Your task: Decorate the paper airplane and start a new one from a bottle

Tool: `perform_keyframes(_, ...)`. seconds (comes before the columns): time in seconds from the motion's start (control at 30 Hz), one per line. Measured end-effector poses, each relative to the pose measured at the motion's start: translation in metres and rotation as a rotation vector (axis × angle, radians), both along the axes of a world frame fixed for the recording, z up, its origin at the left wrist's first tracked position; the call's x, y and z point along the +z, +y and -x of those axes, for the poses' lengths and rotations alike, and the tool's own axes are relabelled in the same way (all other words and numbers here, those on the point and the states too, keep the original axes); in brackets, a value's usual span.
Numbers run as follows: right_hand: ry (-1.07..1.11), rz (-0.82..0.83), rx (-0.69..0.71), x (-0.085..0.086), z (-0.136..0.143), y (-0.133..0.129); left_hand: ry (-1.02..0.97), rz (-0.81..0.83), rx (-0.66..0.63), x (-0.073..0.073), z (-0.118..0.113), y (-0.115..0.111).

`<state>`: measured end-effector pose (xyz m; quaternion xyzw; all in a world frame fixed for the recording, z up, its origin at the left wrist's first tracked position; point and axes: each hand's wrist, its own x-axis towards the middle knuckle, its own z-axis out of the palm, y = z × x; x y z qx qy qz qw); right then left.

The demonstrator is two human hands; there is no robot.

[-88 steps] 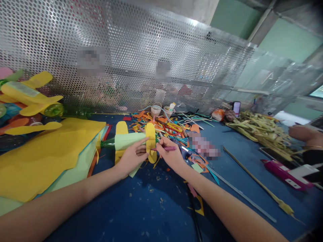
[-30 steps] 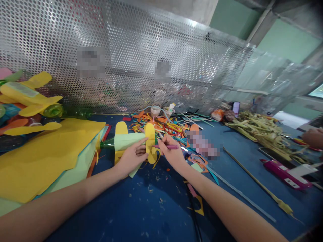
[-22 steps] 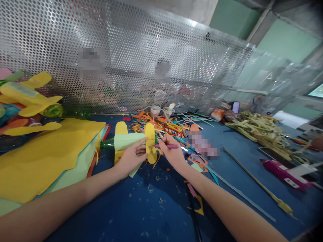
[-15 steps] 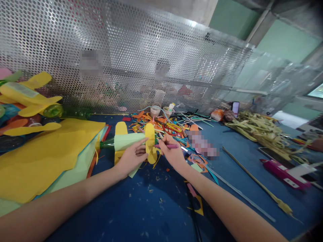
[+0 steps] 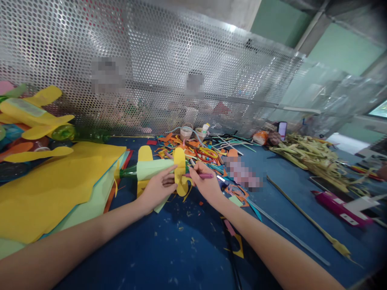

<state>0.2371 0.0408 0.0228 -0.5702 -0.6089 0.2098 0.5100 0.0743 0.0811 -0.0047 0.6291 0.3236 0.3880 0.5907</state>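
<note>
A green bottle (image 5: 128,172) wrapped in pale green paper (image 5: 151,168) lies on its side on the blue table, its neck to the left. Yellow paper wings (image 5: 145,153) stick out near the neck, and a rounded yellow strip (image 5: 179,161) stands at the base end. My left hand (image 5: 157,188) grips the wrapped bottle from the near side, fingertips by the yellow strip. Pinched in my right hand (image 5: 207,184) is a purple pen (image 5: 206,175), its tip end beside the yellow strip; the exact contact is too small to tell.
Yellow sheets (image 5: 60,181) and a yellow paper-winged bottle (image 5: 27,112) are at left. Behind the hands lie paper scraps (image 5: 172,139) and two cups (image 5: 185,133) before a perforated metal screen (image 5: 163,68). To the right are a long stick (image 5: 302,211), a magenta object (image 5: 338,208) and dried husks (image 5: 305,151).
</note>
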Motion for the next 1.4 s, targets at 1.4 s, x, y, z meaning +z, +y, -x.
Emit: perform_keyframes(1.4,-0.035,-0.001,-0.007,0.0017,-0.0006,-0.0005,0.002,-0.012,0.008,-0.0006,-0.0004,0.0)
